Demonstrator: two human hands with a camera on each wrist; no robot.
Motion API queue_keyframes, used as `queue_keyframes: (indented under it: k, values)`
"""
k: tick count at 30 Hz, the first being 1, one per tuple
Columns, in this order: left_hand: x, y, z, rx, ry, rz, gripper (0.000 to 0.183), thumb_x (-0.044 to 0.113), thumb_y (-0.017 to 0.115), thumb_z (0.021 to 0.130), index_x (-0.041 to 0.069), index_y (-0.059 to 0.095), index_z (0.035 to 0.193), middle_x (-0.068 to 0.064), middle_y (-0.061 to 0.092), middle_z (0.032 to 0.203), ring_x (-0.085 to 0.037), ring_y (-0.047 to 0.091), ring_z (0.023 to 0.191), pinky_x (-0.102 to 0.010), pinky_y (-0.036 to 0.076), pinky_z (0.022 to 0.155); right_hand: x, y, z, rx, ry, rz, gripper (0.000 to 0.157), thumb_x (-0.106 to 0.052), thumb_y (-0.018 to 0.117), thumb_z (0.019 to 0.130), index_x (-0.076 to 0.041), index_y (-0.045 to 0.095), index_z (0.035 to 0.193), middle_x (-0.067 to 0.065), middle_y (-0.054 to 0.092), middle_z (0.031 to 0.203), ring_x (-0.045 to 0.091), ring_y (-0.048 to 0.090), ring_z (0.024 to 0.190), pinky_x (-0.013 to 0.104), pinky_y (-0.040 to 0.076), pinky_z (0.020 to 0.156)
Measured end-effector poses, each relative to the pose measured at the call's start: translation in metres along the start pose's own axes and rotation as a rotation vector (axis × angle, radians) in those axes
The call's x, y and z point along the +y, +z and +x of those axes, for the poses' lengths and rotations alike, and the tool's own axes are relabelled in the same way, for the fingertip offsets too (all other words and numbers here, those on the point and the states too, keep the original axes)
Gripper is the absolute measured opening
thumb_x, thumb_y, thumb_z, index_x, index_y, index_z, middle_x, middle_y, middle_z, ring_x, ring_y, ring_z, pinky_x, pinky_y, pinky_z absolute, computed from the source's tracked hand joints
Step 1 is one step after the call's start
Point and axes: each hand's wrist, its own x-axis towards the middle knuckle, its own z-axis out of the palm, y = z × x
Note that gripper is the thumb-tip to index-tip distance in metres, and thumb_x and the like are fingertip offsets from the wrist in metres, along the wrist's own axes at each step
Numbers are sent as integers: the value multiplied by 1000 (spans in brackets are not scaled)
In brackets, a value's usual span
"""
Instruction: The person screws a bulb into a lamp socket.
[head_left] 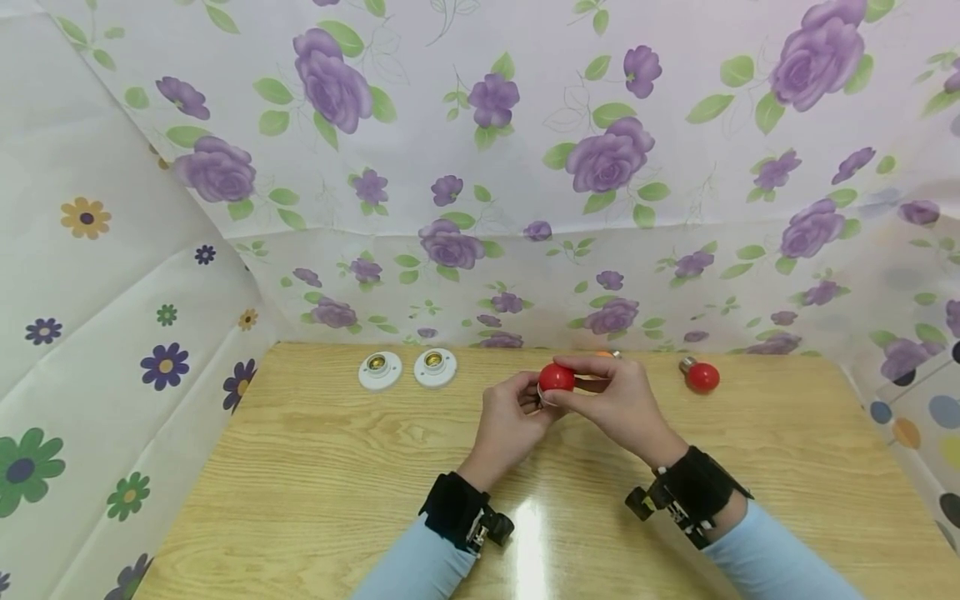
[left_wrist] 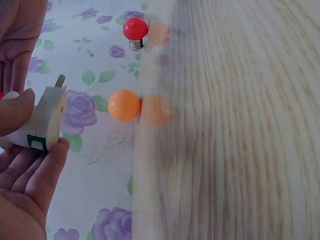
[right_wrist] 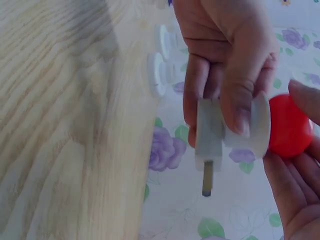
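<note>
Above the table, my left hand [head_left: 510, 421] grips a white plug-in bulb socket [right_wrist: 210, 132] between thumb and fingers. A flat metal prong [right_wrist: 207, 179] sticks out of the socket's plug end. My right hand [head_left: 622, 408] pinches a red light bulb [head_left: 557, 379] with thumb and fingers. In the right wrist view the bulb sits against the socket's flared white rim [right_wrist: 261, 125], and its base is hidden. How far it is screwed in, I cannot tell.
Two round white lamp holders [head_left: 380, 371] [head_left: 435, 367] stand at the back left of the wooden table [head_left: 337, 475]. Another red bulb [head_left: 702, 377] lies at the back right. An orange bulb [left_wrist: 124, 105] lies near the back edge, behind my right hand. Flowered cloth [head_left: 450, 200] hangs behind.
</note>
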Motion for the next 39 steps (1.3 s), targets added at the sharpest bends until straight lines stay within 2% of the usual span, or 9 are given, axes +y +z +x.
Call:
queue_keyframes:
  k: [5,8,10,16,20,24,27,34,39]
  values:
    - [2,3,0,47,4,25,26,20,73,79,10,64,102,4,64,92,-4,61,82,-23,49,70,5,8,-3,121,-71,-65,38,-25,79,73,-14,68,107,-3,64,103,18,62,93,36,51,71]
    - [2,3,0,51,0,41,26,18,73,80,9,63,103,4,64,92,-3,61,82,-22,49,70,5,10,-3,135,-78,-106,39,-27,79,72,-15,67,107,-5,64,103,16,61,93,37,51,72]
    - [1,2,0,41,-4,32,27,18,73,80,10,63,103,4,64,92,-3,61,81,-23,49,70,4,7,-3,103,-67,-116,41,-27,79,72,-16,66,109,-6,62,106,14,60,97,36,50,75]
    - [0,-5,2,-19,9,-8,30,17,75,78,13,63,105,6,63,93,-7,61,84,-25,49,73,-20,-8,3,-90,-34,-73,46,-20,76,77,-16,60,120,-2,57,120,16,56,106,42,45,86]
    - [-1,-8,3,-59,7,-28,29,17,75,78,14,63,105,6,63,93,-7,61,84,-26,49,74,-33,-15,4,-189,-31,-79,47,-16,74,79,-12,58,123,1,57,121,19,55,108,43,44,87]
    - [-1,-8,3,-81,1,-41,28,19,74,79,16,63,104,6,63,93,-8,62,84,-26,49,74,-36,-16,6,-262,-18,-76,48,-13,73,79,-11,57,125,1,56,122,21,54,110,40,44,88]
    - [-2,-7,3,-85,15,-43,28,20,73,80,16,63,105,6,63,94,-7,61,85,-27,49,74,-33,-15,6,-275,-6,-64,46,-11,72,80,-11,58,124,0,56,121,21,54,109,39,44,88]
    - [0,-7,2,-81,12,-44,29,17,74,79,13,63,106,5,64,95,-9,62,87,-27,49,75,-33,-13,5,-231,22,-6,41,-9,71,80,-7,61,120,12,57,119,21,57,105,36,47,82]
    - [-1,-6,1,-73,38,-26,28,23,74,79,15,63,104,6,64,93,-7,62,84,-26,49,73,-33,-10,3,-180,45,15,39,-8,73,78,-4,62,116,9,58,117,22,58,103,36,49,78]
